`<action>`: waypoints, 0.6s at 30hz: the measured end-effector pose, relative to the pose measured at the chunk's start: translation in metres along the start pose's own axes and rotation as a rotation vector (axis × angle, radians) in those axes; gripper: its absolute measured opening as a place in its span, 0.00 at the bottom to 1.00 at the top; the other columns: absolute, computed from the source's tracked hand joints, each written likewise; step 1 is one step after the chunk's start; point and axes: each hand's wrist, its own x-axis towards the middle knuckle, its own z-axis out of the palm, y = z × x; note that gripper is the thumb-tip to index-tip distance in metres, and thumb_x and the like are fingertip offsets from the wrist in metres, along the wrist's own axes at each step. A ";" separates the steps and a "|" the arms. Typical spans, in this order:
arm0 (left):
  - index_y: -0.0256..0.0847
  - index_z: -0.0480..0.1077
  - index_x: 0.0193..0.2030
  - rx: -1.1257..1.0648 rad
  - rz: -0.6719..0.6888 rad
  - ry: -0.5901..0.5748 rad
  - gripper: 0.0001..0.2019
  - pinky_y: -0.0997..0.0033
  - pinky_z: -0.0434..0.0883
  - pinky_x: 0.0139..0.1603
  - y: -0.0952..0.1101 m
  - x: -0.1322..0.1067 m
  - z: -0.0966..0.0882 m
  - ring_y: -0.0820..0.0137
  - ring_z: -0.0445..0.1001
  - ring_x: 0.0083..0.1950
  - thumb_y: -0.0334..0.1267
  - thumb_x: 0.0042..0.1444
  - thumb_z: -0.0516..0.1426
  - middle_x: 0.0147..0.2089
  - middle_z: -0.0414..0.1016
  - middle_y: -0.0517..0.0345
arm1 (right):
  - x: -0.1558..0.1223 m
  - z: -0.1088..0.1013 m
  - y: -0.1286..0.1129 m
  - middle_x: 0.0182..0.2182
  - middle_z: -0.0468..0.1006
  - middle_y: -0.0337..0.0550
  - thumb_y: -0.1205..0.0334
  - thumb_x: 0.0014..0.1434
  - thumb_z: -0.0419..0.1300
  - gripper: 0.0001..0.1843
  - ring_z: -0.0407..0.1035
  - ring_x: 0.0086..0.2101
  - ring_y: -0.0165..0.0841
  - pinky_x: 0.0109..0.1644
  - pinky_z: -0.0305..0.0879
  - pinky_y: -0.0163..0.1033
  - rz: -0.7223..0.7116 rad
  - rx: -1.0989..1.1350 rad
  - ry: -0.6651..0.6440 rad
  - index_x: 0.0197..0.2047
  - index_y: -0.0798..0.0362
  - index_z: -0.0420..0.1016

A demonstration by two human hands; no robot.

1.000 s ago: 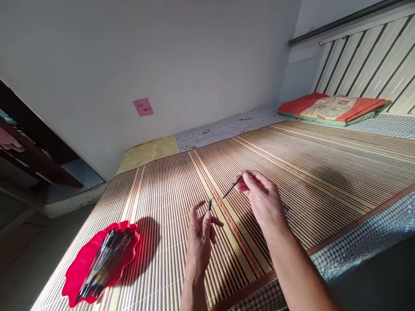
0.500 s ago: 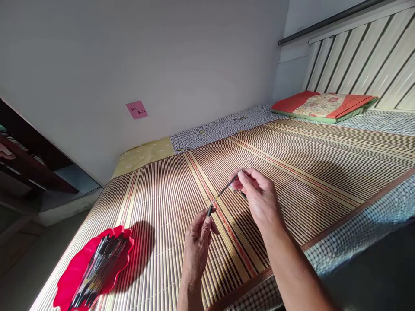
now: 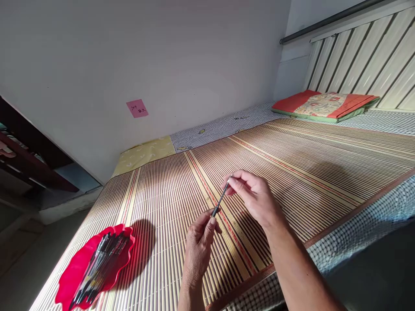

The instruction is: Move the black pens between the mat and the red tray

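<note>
fingers (image 3: 236, 185) of the right hand (image 3: 256, 196) are pinched together on the upper end of a thin rod (image 3: 221, 198), with thumb and forefinger clamped on it. the rod slants down toward the person, above the mat (image 3: 308, 172), and its lower end meets a short dark piece (image 3: 214, 211). fingers (image 3: 210, 223) of the left hand (image 3: 198, 244) are closed on that dark piece, with thumb and forefinger tips clamped around it and the other fingers curled under. whether the rod sits inside the dark piece or only touches it cannot be told. both hands are near each other over the middle of the mat, by its red stripe. at the near left corner of the mat lies a red tray (image 3: 78, 274) with a bundle of dark pens (image 3: 97, 265) in it, well apart from the hands. a pillow (image 3: 324, 106) lies at the far right. a pink note (image 3: 137, 108) is stuck on the wall (image 3: 194, 65).
</note>
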 end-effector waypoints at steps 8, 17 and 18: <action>0.38 0.76 0.51 -0.242 -0.069 -0.087 0.19 0.76 0.52 0.22 -0.003 -0.001 -0.002 0.79 0.56 0.21 0.53 0.66 0.60 0.27 0.76 0.58 | -0.001 0.008 0.014 0.42 0.85 0.49 0.49 0.66 0.62 0.17 0.79 0.45 0.38 0.54 0.74 0.45 0.099 -0.084 -0.305 0.44 0.52 0.85; 0.38 0.75 0.50 -0.313 -0.103 -0.120 0.18 0.77 0.52 0.20 0.000 -0.003 0.000 0.81 0.56 0.19 0.52 0.67 0.59 0.27 0.76 0.59 | -0.003 0.012 0.012 0.44 0.85 0.47 0.54 0.66 0.61 0.14 0.78 0.47 0.37 0.57 0.72 0.45 0.130 -0.023 -0.376 0.45 0.49 0.85; 0.39 0.75 0.49 -0.316 -0.104 -0.123 0.18 0.77 0.52 0.20 0.000 -0.003 0.001 0.81 0.56 0.19 0.52 0.67 0.59 0.27 0.76 0.59 | -0.003 0.014 0.012 0.43 0.85 0.46 0.54 0.66 0.61 0.13 0.78 0.45 0.37 0.56 0.72 0.44 0.140 -0.012 -0.382 0.44 0.50 0.85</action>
